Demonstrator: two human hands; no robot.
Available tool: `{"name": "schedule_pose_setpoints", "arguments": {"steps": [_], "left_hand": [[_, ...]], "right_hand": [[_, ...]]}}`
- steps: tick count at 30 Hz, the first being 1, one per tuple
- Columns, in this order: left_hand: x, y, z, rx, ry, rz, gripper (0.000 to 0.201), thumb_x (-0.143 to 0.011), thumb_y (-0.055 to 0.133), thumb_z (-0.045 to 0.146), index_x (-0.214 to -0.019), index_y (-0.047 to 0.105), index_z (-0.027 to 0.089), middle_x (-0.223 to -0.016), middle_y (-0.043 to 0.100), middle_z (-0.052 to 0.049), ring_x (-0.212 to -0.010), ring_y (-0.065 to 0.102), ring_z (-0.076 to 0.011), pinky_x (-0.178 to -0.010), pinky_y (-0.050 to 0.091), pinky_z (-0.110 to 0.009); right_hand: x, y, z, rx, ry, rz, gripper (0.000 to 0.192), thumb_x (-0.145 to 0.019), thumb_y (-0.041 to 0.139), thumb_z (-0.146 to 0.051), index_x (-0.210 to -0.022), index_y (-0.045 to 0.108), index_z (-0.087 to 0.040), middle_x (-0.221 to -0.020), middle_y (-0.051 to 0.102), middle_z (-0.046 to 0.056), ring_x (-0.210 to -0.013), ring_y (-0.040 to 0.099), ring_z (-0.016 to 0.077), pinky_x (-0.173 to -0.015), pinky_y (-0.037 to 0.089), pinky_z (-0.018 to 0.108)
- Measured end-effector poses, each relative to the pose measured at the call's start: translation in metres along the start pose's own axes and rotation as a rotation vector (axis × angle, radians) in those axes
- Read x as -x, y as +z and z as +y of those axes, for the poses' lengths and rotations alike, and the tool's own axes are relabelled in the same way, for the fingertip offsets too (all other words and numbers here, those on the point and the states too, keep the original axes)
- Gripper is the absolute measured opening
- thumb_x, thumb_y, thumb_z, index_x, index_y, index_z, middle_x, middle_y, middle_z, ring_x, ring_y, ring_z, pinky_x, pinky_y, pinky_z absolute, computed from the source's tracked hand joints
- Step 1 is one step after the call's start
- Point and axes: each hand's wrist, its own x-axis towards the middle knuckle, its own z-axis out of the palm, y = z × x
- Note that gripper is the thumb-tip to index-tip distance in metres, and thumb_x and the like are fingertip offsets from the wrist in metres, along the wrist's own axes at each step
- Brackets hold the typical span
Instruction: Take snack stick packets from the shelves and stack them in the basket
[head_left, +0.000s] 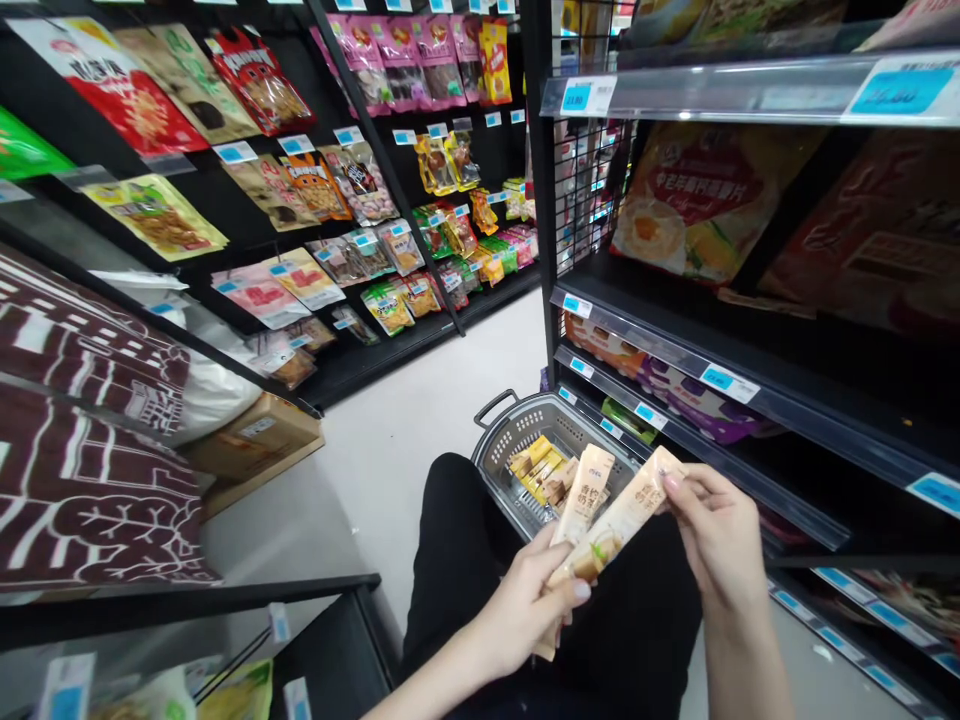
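Plainly, the left hand clamps a front milk-tea sachet and a rear milk-tea sachet between thumb and fingers, lower centre of the frame; the right hand pinches the front one's upper end. Tugging there could tear the wrapper; a loosened left grip might drop the rear one into the grey basket. Fingers hide the sachets' lower parts, and the yellow packets seem too small to read.
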Motion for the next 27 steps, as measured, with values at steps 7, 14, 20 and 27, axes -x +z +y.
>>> {"name": "schedule_pose_setpoints", "arguments": {"steps": [7, 14, 20, 27], "left_hand": [[0.002, 0.003, -0.022, 0.649, -0.342, -0.361, 0.062, -0.074, 0.04, 0.067, -0.093, 0.058, 0.011, -0.068, 0.052, -0.004, -0.044, 0.049, -0.0088, -0.033, 0.035, -0.016], [-0.001, 0.012, -0.02, 0.635, -0.291, -0.152, 0.036, -0.064, 0.069, 0.041, -0.075, 0.047, 0.016, -0.055, 0.049, 0.003, -0.036, 0.046, -0.0063, -0.031, 0.037, -0.015], [-0.004, 0.008, -0.003, 0.184, -0.055, 0.262, 0.028, -0.069, 0.064, 0.038, -0.064, 0.051, 0.013, -0.092, 0.048, -0.004, -0.06, 0.054, -0.0093, -0.048, 0.046, -0.021], [0.002, -0.001, 0.004, -0.103, 0.066, 0.306, 0.019, -0.072, 0.062, 0.031, -0.064, 0.056, 0.015, -0.094, 0.052, -0.006, -0.092, 0.052, -0.0207, -0.082, 0.041, -0.03]], "right_hand": [[0.004, 0.012, 0.01, -0.236, -0.135, -0.031, 0.013, -0.073, 0.066, -0.034, -0.074, 0.057, -0.023, -0.064, 0.054, -0.004, -0.059, 0.051, 0.0085, -0.055, 0.042, 0.021], [0.012, 0.016, 0.013, -0.306, -0.02, -0.062, 0.029, -0.077, 0.055, -0.05, -0.093, 0.058, -0.026, -0.079, 0.061, 0.001, -0.066, 0.058, 0.0136, -0.061, 0.048, 0.028], [0.033, 0.023, 0.028, -0.001, 0.165, -0.317, 0.041, -0.058, 0.077, -0.036, -0.093, 0.062, -0.018, -0.084, 0.069, 0.008, -0.079, 0.064, 0.0238, -0.072, 0.052, 0.037], [0.034, 0.027, 0.033, 0.008, 0.158, -0.196, 0.026, -0.057, 0.078, -0.026, -0.077, 0.067, -0.015, -0.076, 0.069, 0.006, -0.071, 0.064, 0.0207, -0.067, 0.052, 0.034]]}}
